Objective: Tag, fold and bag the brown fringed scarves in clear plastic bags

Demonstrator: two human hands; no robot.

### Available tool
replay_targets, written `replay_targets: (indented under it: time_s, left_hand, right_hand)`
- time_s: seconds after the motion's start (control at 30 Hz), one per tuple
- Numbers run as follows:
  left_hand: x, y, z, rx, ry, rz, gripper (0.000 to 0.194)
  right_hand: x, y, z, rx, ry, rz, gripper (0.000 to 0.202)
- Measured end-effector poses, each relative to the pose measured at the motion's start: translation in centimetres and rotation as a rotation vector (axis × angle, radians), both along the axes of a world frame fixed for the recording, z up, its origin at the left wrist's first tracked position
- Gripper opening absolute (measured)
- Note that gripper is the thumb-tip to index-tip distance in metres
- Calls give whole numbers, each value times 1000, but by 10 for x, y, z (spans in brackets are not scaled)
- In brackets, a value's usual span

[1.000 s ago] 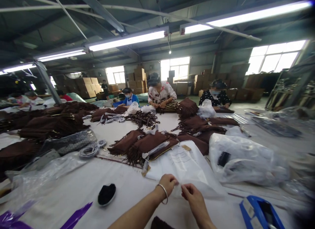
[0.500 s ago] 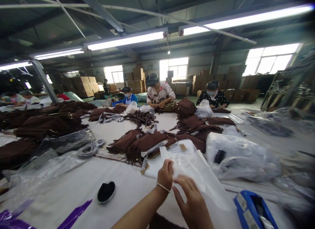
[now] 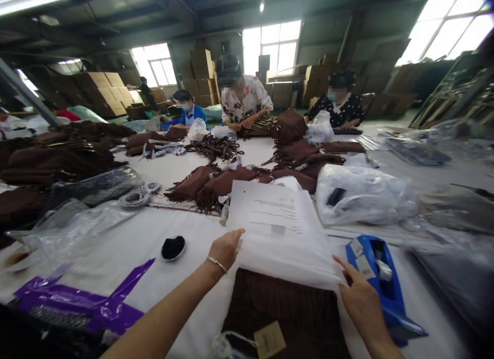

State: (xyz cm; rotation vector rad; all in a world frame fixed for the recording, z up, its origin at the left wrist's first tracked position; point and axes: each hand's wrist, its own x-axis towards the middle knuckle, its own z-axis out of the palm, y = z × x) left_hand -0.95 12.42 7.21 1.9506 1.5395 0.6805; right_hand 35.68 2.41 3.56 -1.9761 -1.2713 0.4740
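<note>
A white translucent plastic bag with printed lines of text is spread out in front of me. My left hand pinches its near left edge. At its near right corner, my right hand grips the edge, with the index finger stretched along it. Just below the plastic's near edge lies a dark brown fringed bag, partly cut off by the frame. On the brown bag rest a tan tag and a white cord. A blue tape dispenser stands close beside my right hand.
Several brown fringed bags lie beyond the plastic. A filled clear plastic bag sits at the right. On the left are a round black pad, purple plastic and a coiled grey cord. Co-workers sit or stand across the table.
My hands have moved apart, the left leftward and the right rightward, and now hold the plastic bag's near edge stretched between them. The view has tilted down, showing more of the brown bag.
</note>
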Motion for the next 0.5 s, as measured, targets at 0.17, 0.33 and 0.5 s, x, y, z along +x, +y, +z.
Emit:
replay_targets:
  time_s: [0.17,0.33,0.5]
  left_hand:
    - [29,16,-31,-244,-247,189,36]
    - [79,31,-52,-534,-576,112,35]
    - [59,36,-60,-745,-745,-5,32]
  right_hand:
    - [-6,3,-22,167,871,-250,78]
    - [-3,10,-28,169,1110,-156,53]
    - [1,-25,-70,-32,911,-78,51]
